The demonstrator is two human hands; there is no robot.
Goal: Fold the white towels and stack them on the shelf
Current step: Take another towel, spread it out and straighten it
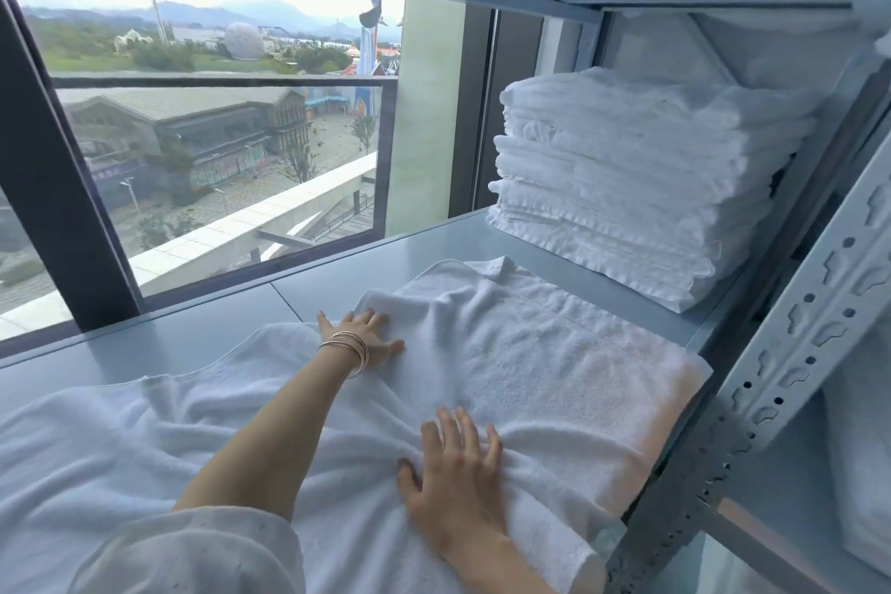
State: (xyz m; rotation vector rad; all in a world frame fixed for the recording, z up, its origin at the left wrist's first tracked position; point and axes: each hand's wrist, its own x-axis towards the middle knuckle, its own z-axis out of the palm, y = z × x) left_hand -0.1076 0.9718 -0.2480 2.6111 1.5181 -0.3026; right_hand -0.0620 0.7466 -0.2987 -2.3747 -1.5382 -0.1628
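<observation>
A pale sleeve (193, 550) is filling the lower left corner, and the bare forearm is reaching out of it toward the middle of the frame. The right hand (453, 463) is coming up from the bottom edge and pressing flat on the towel (554, 352), fingers straight and spread apart, with the cloth bunching into creases around the palm. The left hand (366, 338), wearing thin bangles (349, 347) at the wrist, is lying farther up on a folded edge of the same towel, fingers also apart and flat, gripping nothing.

The towel is lying across the grey shelf (217, 338) in the lower centre. Its right part is lying smooth and doubled over, while its left part is spreading loose and wrinkled toward the lower left.

On the same shelf, at the centre right, a tall stack (627, 169) of folded white towels is sitting just beyond the towel's far corner. White bedding (675, 43) is showing behind it. A perforated metal post (795, 328) is running diagonally down the right side, and more white cloth (863, 449) is sitting in the compartment beyond it.

A window (217, 111) is taking up the upper left, showing buildings and hills.
</observation>
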